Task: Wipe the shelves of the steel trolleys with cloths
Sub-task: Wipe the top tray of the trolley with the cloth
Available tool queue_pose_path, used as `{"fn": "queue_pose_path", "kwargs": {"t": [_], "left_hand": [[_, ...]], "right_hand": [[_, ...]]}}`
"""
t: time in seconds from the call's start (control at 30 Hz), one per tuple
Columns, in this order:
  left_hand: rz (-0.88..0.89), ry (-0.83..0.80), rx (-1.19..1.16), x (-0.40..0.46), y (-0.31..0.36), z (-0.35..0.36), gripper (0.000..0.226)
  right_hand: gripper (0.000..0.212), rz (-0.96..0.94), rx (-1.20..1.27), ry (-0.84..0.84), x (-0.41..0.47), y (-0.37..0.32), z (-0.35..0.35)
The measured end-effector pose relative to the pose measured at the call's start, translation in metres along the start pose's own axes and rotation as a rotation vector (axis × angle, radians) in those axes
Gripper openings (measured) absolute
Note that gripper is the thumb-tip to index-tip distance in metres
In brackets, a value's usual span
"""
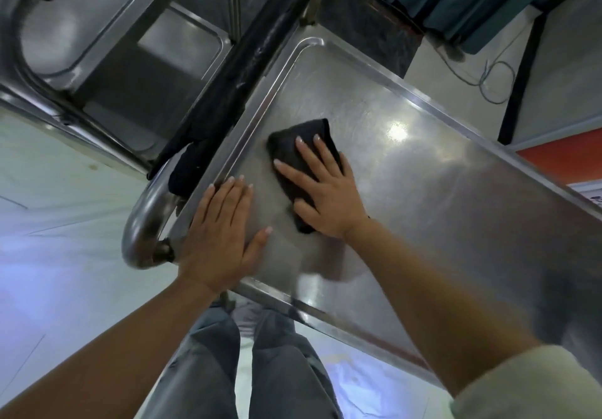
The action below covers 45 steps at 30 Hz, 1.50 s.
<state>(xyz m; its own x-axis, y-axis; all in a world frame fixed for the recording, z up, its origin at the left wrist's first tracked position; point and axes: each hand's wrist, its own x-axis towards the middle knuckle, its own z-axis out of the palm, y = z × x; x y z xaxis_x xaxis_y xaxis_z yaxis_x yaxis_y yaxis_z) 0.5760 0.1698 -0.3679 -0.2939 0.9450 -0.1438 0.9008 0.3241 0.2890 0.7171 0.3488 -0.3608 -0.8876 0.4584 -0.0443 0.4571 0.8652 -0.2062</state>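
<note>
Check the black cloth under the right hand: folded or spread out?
Folded. The black cloth lies as a compact pad on the top shelf, hardly wider than the right hand pressing it flat.

Steel trolley top shelf (pixel 423 171), raised rim, glare spot. On it: 1 folded black cloth (pixel 298 154) near the handle end; 2 hands flat (left (pixel 221 239) on bare steel, right (pixel 329 197) on cloth).

shelf (pixel 439 174): glossy scuffed steel; cloth (pixel 293 154): matt black fabric; handle (pixel 143 216): polished metal
</note>
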Motion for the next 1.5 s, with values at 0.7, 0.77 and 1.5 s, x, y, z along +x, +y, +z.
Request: {"fn": "queue_pose_path", "kwargs": {"t": [0.7,0.77,1.5], "left_hand": [[-0.009,-0.015,0.046,0.005,0.003,0.001,0.069],[-0.009,-0.012,0.052,0.006,0.002,0.0,0.068],[0.129,-0.068,0.113,0.012,0.0,-0.008,0.06]], "right_hand": [[0.065,-0.222,-0.058,-0.016,-0.057,0.021,0.007],[0.065,-0.375,-0.089,-0.049,-0.044,0.046,0.0],[0.074,0.504,0.06,-0.001,-0.087,-0.025,0.001]]}}
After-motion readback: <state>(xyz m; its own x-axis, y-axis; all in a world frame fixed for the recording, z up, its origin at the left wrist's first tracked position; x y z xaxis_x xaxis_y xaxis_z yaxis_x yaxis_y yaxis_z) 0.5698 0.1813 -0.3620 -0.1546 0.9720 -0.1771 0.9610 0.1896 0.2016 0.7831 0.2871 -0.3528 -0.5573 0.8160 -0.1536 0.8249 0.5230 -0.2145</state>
